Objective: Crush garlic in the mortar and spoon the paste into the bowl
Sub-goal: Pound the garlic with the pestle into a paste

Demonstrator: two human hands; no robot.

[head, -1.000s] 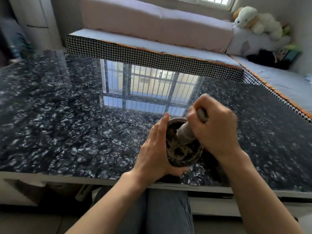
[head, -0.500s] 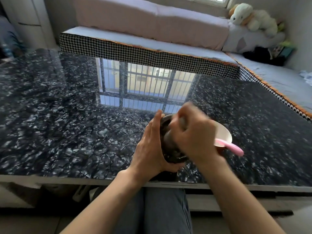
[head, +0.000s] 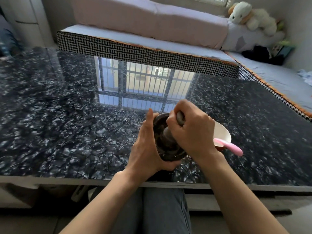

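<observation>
Mortar (head: pixel 168 149) sits near table (head: pixel 67 115) front edge. L hand (head: pixel 146 149) cups its wall; R hand (head: pixel 192 130) grips pestle (head: pixel 180 118). Keep pestle vertical, short strokes, mortar braced; bowl (head: pixel 222 130) w/ spoon (head: pixel 231 147) adjacent right.
</observation>
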